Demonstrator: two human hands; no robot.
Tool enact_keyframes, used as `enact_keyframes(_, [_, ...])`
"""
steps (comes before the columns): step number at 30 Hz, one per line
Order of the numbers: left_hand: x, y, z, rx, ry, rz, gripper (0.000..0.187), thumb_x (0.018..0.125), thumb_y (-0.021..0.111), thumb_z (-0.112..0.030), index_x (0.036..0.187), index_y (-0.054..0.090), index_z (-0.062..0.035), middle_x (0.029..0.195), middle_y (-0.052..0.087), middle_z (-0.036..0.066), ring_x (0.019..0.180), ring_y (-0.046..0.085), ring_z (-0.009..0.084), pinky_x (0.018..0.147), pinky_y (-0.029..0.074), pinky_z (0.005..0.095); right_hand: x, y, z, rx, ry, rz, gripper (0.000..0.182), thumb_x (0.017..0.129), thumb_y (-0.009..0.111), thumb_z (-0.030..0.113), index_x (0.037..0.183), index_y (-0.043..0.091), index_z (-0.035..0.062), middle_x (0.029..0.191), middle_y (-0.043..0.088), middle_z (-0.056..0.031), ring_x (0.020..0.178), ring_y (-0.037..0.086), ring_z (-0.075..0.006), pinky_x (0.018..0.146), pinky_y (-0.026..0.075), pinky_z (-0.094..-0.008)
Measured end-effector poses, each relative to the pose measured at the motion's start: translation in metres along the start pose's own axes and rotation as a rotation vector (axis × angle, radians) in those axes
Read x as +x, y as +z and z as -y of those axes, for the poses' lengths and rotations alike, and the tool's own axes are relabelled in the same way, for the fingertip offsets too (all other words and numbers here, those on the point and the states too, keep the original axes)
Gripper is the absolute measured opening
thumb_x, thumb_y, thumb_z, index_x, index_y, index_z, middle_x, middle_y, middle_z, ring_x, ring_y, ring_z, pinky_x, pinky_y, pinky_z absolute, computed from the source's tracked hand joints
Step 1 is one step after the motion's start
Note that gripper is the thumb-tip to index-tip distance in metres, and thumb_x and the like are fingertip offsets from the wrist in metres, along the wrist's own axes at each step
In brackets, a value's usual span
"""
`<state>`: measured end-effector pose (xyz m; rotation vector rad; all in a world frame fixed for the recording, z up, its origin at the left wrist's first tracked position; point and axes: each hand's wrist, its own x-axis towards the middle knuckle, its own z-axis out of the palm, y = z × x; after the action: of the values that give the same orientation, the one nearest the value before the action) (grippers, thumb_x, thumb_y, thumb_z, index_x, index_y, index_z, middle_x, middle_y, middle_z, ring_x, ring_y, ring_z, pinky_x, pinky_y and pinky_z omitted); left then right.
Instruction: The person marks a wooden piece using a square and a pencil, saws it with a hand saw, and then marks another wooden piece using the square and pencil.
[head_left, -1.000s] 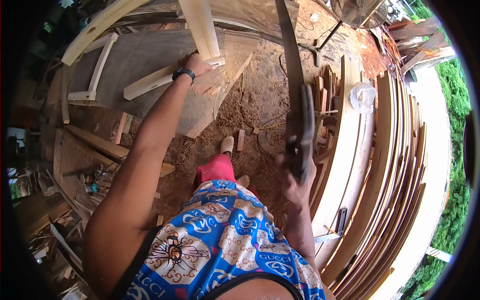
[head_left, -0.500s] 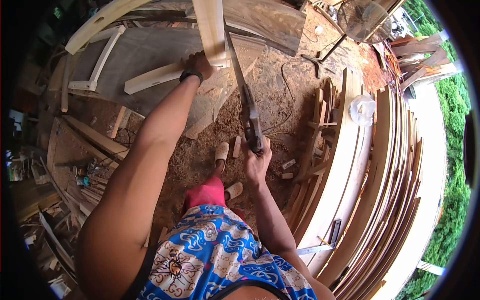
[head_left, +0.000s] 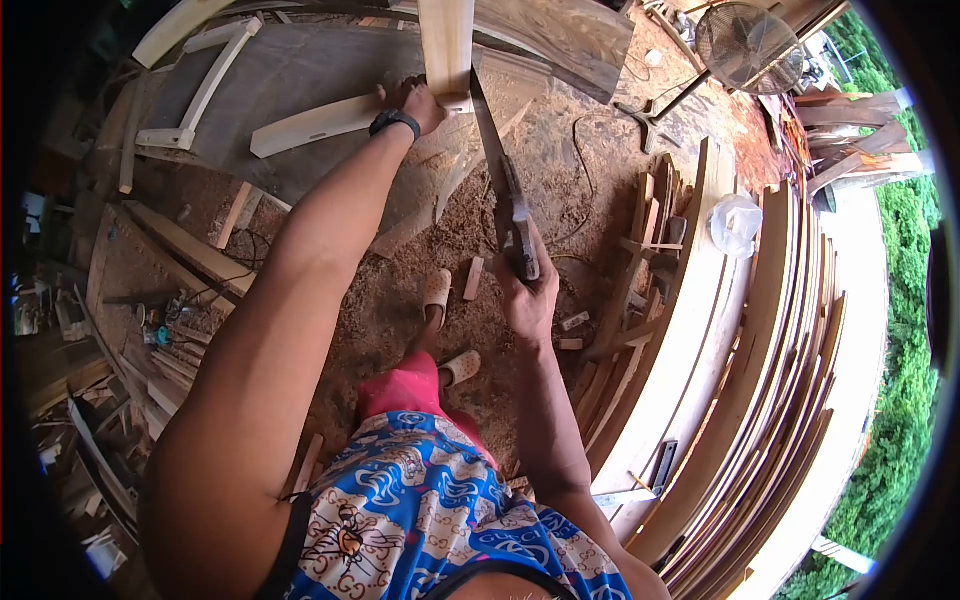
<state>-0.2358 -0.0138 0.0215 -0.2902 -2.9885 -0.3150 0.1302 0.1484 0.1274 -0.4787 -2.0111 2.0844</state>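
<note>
My left hand (head_left: 423, 108), with a dark watch on its wrist, grips the wooden joint where an upright pale board (head_left: 446, 45) meets a lower wooden piece (head_left: 315, 124). The lower piece lies on a dark sheet-like work surface (head_left: 350, 60). In my right hand (head_left: 530, 300) is the handle of a handsaw (head_left: 495, 160), its fingers wrapped round it. The saw's blade reaches up to the right side of the upright board, close to its lower end.
A small wooden frame (head_left: 215, 90) lies at the upper left. Long stacked boards (head_left: 760, 390) fill the right side, with a clear plastic container (head_left: 735, 226) on them. A fan (head_left: 750, 48) stands at the upper right. Sawdust and offcuts cover the floor.
The saw and my right hand have shifted slightly right in the view. My left hand, the upright board and the lower piece appear higher, and the surroundings have shifted too.
</note>
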Motion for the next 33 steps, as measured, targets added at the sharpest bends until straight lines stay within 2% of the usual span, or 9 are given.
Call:
enact_keyframes(5, [0.007,0.002,-0.002,-0.02,-0.035,-0.004,0.065,0.081,0.079,-0.048,0.135,0.065,-0.0134,0.14,0.065,0.017,0.14,0.049,0.0398,0.12,0.014,0.0713,0.011,-0.001,-0.001,-0.087,-0.034,0.077,0.05,0.089,0.07,0.009,0.138,0.063,0.0005,0.092,0.066,0.0013,0.083,0.055,-0.0074,0.076,0.049,-0.0259])
enact_keyframes(7, [-0.004,-0.014,-0.013,0.021,-0.069,0.039,0.067,0.081,0.079,-0.049,0.135,0.065,-0.0115,0.142,0.063,0.018,0.142,0.047,0.0398,0.121,0.014,0.0695,0.008,-0.001,-0.007,-0.099,-0.16,0.044,0.049,0.089,0.07,0.008,0.137,0.063,-0.0006,0.094,0.067,0.0007,0.084,0.056,-0.0072,0.076,0.049,-0.0255])
enact_keyframes(12, [-0.02,-0.048,-0.029,0.008,-0.089,0.132,0.075,0.08,0.079,-0.054,0.137,0.063,-0.0077,0.147,0.058,0.021,0.146,0.043,0.0391,0.123,0.014,0.0669,-0.04,-0.027,-0.024,-0.127,-0.081,0.003,0.044,0.087,0.069,0.01,0.13,0.066,-0.0003,0.088,0.063,0.0027,0.077,0.054,-0.0066,0.07,0.047,-0.0252])
enact_keyframes(19, [-0.018,-0.036,-0.025,0.012,-0.097,0.01,0.073,0.08,0.078,-0.058,0.135,0.067,-0.01,0.147,0.058,0.02,0.144,0.045,0.04,0.122,0.015,0.0672,-0.111,-0.06,-0.016,-0.101,0.005,-0.051,0.046,0.08,0.068,0.018,0.119,0.067,-0.0052,0.085,0.06,0.0033,0.073,0.052,-0.0075,0.065,0.043,-0.0254])
enact_keyframes(20, [-0.018,-0.034,-0.024,-0.024,-0.074,-0.045,0.074,0.08,0.077,-0.059,0.134,0.067,-0.0096,0.147,0.059,0.02,0.143,0.046,0.0401,0.122,0.016,0.0673,-0.11,-0.071,-0.027,-0.133,-0.125,0.058,0.062,0.084,0.061,0.001,0.146,0.055,-0.0048,0.092,0.071,-0.0001,0.074,0.057,-0.003,0.067,0.048,-0.0216])
enact_keyframes(28, [-0.005,-0.013,-0.015,0.045,-0.06,0.003,0.068,0.08,0.078,-0.058,0.131,0.07,-0.0145,0.142,0.063,0.016,0.141,0.049,0.0387,0.12,0.018,0.0694,0.028,0.003,-0.023,-0.192,-0.102,0.011,0.06,0.086,0.066,0.007,0.146,0.06,0.0023,0.085,0.064,0.0014,0.071,0.053,-0.0065,0.065,0.046,-0.0247])
enact_keyframes(30, [-0.011,-0.034,-0.024,0.043,-0.081,0.119,0.07,0.088,0.07,-0.043,0.147,0.054,-0.008,0.147,0.059,0.015,0.142,0.049,0.0325,0.125,0.02,0.0612,0.056,0.019,-0.02,-0.194,-0.065,0.035,0.06,0.086,0.066,0.007,0.146,0.06,0.0028,0.087,0.068,-0.0015,0.071,0.056,-0.0077,0.066,0.049,-0.0268])
enact_keyframes(32, [-0.013,-0.043,-0.028,0.039,-0.085,0.156,0.072,0.088,0.071,-0.045,0.147,0.054,-0.0077,0.148,0.058,0.015,0.143,0.048,0.0324,0.125,0.02,0.0611,0.055,0.019,-0.03,-0.216,-0.086,0.009,0.06,0.086,0.066,0.007,0.146,0.06,0.0025,0.089,0.07,-0.0028,0.073,0.058,-0.0081,0.068,0.05,-0.027])
enact_keyframes(33, [-0.014,-0.047,-0.031,0.037,-0.096,0.193,0.073,0.088,0.071,-0.047,0.147,0.054,-0.0073,0.149,0.057,0.015,0.144,0.047,0.0323,0.125,0.02,0.0611,0.039,0.012,-0.036,-0.217,-0.125,-0.026,0.042,0.088,0.067,0.012,0.129,0.065,0.0013,0.084,0.066,-0.0009,0.071,0.055,-0.009,0.066,0.047,-0.028])
